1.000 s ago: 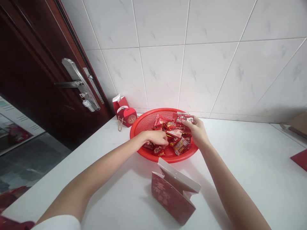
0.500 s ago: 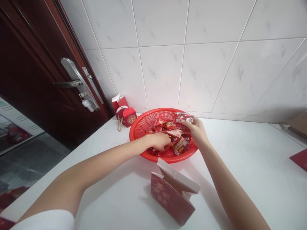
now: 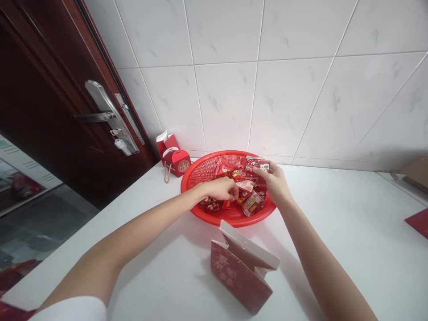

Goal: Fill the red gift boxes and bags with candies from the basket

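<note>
A red plastic basket (image 3: 193, 177) holds several wrapped snacks, among them a yellow-and-brown packet (image 3: 251, 203). My left hand (image 3: 223, 189) is inside it with fingers curled down among the wrappers; whether anything is pinched there is hidden. At the basket's right side, my right hand (image 3: 274, 182) grips a red-and-white snack packet (image 3: 257, 164) between thumb and fingers. In front of the basket stands a dark red paper gift box (image 3: 239, 281), its top open and its white inner flaps showing.
Small red gift boxes (image 3: 180, 162), one with a string handle, stand by the tiled wall (image 3: 224, 102) at the back left. A dark wooden door (image 3: 50, 84) is on the left. A cardboard box (image 3: 416, 171) and a red item (image 3: 417, 224) lie at the far right.
My left hand has shifted slightly up and back inside the basket, uncovering packets near its front rim. The right hand stays in place with its packet.
</note>
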Demonstrator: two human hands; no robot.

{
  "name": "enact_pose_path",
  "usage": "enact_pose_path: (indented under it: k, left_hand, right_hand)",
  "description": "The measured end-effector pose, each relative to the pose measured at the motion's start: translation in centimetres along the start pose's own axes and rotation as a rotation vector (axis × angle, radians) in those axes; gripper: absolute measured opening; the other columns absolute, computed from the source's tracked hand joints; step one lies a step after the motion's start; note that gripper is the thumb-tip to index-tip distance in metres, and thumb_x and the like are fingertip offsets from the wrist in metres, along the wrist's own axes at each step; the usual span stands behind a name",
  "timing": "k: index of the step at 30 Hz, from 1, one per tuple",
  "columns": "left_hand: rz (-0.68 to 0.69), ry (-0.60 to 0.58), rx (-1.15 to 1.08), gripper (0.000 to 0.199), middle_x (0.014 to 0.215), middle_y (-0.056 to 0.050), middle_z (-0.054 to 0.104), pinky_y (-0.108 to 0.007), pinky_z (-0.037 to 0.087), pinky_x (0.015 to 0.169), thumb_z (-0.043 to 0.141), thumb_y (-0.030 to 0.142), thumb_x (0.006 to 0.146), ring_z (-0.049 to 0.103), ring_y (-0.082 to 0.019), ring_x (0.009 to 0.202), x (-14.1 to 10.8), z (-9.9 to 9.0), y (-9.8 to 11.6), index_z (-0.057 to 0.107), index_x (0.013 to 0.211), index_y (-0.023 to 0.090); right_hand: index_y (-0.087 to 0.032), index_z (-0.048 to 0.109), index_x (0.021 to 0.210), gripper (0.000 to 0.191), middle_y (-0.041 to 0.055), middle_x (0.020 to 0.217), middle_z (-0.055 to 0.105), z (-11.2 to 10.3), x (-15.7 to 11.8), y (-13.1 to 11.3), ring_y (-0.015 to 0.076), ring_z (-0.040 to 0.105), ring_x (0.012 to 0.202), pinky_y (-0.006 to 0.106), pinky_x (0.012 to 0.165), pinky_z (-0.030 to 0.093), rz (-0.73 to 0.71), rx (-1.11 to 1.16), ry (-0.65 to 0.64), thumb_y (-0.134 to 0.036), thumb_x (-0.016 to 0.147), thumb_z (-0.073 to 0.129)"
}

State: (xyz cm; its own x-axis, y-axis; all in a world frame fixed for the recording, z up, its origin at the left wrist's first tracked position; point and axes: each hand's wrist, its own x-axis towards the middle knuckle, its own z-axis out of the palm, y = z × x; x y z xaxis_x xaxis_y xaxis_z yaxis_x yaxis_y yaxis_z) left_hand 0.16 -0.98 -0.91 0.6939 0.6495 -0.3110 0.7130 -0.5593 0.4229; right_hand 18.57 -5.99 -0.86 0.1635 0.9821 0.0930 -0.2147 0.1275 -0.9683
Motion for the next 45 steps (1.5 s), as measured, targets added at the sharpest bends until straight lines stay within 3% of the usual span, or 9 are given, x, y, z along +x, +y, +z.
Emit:
enact_pose_path:
  k: [6,14,19,21,27,35,40,45]
  left_hand:
    - [0.058,0.15,-0.175,0.014,0.094,-0.006,0.078,-0.026,0.05,0.074,0.063,0.019,0.081,0.07,-0.021,0.085,0.5,0.2,-1.3,0.073,0.091,0.017]
    - [0.102,0.163,-0.223,0.012,0.089,-0.004,0.076,-0.026,0.051,0.073,0.069,0.029,0.081,0.069,-0.02,0.08,0.6,0.4,-1.6,0.072,0.087,0.018]
    - [0.064,0.152,-0.293,0.015,0.091,-0.005,0.075,-0.026,0.052,0.064,0.062,0.029,0.086,0.069,-0.018,0.067,0.2,0.3,-1.0,0.07,0.093,0.019]
    - [0.067,0.257,-0.321,0.016,0.093,-0.006,0.075,-0.027,0.053,0.065,0.059,0.028,0.088,0.069,-0.018,0.067,0.0,0.0,-0.6,0.07,0.095,0.018]
    - [0.155,0.763,-0.424,0.019,0.106,-0.006,0.075,-0.032,0.055,0.086,0.055,0.028,0.092,0.07,-0.021,0.095,-0.5,-0.8,0.5,0.069,0.099,0.018]
    - [0.191,1.086,-0.627,0.018,0.107,-0.007,0.075,-0.031,0.053,0.088,0.058,0.033,0.092,0.067,-0.021,0.102,-3.0,0.7,2.9,0.067,0.1,0.019]
    - [0.216,1.124,-0.715,0.025,0.098,-0.005,0.072,-0.029,0.054,0.082,0.064,0.043,0.091,0.066,-0.02,0.096,-5.6,1.4,4.5,0.068,0.099,0.019]
    - [0.221,0.987,-0.788,0.038,0.101,-0.005,0.068,-0.029,0.056,0.082,0.06,0.051,0.092,0.064,-0.019,0.097,-8.6,2.0,5.9,0.062,0.113,0.02]
  right_hand:
    - [-0.019,0.065,0.091,0.039,-0.0001,0.08,0.072,-0.3,0.3,0.3,0.0178,0.069,0.07,0.03,0.061,0.059,-0.012,-0.01,-0.013,-0.037,0.061,0.083]
    - [-0.019,0.065,0.091,0.04,0.0003,0.081,0.072,-0.3,0.3,0.4,0.0181,0.069,0.071,0.03,0.06,0.059,-0.007,-0.008,-0.013,-0.037,0.061,0.083]
    - [-0.019,0.065,0.09,0.037,0.0002,0.081,0.073,-0.3,0.2,0.2,0.0177,0.07,0.07,0.029,0.059,0.059,-0.009,-0.007,-0.026,-0.036,0.062,0.082]
    - [-0.02,0.065,0.09,0.036,-0.0006,0.08,0.072,-0.3,0.2,0.1,0.0169,0.07,0.067,0.029,0.059,0.059,-0.004,0.004,-0.032,-0.036,0.062,0.082]
    - [-0.019,0.068,0.091,0.039,0.0,0.082,0.074,-0.3,0.2,-0.2,0.0173,0.072,0.069,0.03,0.066,0.062,0.037,0.119,-0.088,-0.035,0.06,0.087]
    - [-0.021,0.07,0.102,0.045,0.003,0.093,0.078,0.6,-1.9,-2.6,0.0212,0.076,0.078,0.037,0.075,0.064,-0.018,0.155,-0.264,-0.039,0.066,0.09]
    - [-0.021,0.069,0.103,0.042,0.002,0.086,0.076,0.8,-3.6,-4.0,0.0193,0.073,0.072,0.031,0.065,0.06,-0.101,0.061,-0.316,-0.04,0.07,0.088]
    - [-0.021,0.069,0.099,0.036,0.0001,0.081,0.072,0.7,-5.2,-5.2,0.0163,0.067,0.067,0.032,0.067,0.059,-0.222,-0.022,-0.337,-0.039,0.073,0.087]
